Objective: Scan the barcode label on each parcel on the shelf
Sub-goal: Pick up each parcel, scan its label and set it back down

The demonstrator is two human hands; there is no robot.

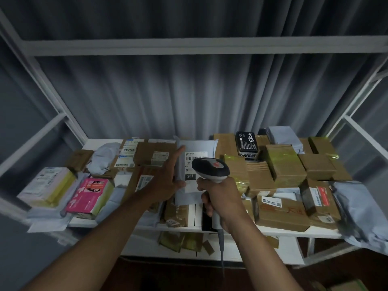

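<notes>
A white shelf [273,229] carries many parcels. In the middle, a grey mailer bag [195,148] with a white barcode label [194,159] marked 231 is propped up. My left hand [168,175] holds its left edge, with the index finger stretched up along it and the thumb on its front. My right hand [220,198] grips the handle of a grey and white barcode scanner [211,169]. The scanner's head sits just in front of the label and hides part of it. Its cable hangs down below my hand.
Brown cardboard boxes [283,162] crowd the shelf's right side, with a black box [246,143] behind them and grey bags [361,211] at the far right. A pink box [90,196] and a pale yellow box [48,185] lie at the left. A grey curtain hangs behind the white frame.
</notes>
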